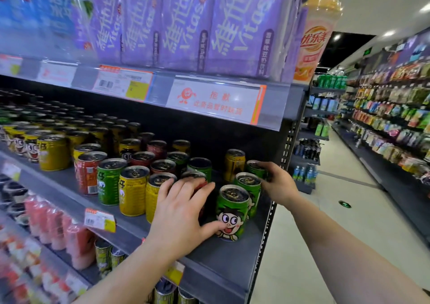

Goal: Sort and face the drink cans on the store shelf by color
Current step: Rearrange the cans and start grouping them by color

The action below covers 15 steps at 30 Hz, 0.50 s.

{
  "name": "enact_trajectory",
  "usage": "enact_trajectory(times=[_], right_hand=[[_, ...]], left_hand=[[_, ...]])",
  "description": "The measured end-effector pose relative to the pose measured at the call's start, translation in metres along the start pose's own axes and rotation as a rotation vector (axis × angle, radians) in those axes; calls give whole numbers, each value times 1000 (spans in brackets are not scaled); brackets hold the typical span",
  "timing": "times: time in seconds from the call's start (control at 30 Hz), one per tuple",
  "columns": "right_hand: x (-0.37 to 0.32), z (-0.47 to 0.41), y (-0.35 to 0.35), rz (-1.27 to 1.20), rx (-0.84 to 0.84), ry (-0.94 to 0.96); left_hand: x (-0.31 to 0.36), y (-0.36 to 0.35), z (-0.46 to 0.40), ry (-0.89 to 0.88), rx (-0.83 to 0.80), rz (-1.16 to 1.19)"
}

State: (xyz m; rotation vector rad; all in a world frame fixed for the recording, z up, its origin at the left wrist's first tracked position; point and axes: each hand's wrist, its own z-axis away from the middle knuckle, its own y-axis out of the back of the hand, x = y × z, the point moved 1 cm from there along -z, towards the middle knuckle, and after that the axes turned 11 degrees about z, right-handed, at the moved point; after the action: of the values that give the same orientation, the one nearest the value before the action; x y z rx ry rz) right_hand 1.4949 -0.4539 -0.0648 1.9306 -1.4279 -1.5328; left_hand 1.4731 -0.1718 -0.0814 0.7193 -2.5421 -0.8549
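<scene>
Small drink cans in yellow, red and green stand mixed on the grey shelf (223, 264). At the right end, three green cans form a row running back: the front green can (232, 213) shows its cartoon face, a second green can (250, 187) stands behind it, and a rear green can (256, 167) is farthest back. My right hand (278, 182) grips the rear green can. My left hand (183, 208) wraps a red can (194, 175), its thumb touching the front green can. A yellow can (234, 164) stands alone behind. Two yellow cans (133, 191) sit left of my left hand.
Purple drink cartons (186, 24) fill the shelf above, with price tags (214, 99) on its lip. Pink bottles (55, 224) and more cans sit on the shelf below. The shelf's upright post (288, 150) closes the right end. An aisle with snack shelves (391, 117) opens right.
</scene>
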Motion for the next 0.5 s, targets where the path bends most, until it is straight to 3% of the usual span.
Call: enact_trajectory(times=[0.3, 0.5], right_hand=[[-10, 21, 25, -53, -203, 11], [-69, 13, 30, -90, -57, 93]], left_hand=[[0, 4, 1, 14, -49, 41], [-29, 38, -16, 93, -41, 109]])
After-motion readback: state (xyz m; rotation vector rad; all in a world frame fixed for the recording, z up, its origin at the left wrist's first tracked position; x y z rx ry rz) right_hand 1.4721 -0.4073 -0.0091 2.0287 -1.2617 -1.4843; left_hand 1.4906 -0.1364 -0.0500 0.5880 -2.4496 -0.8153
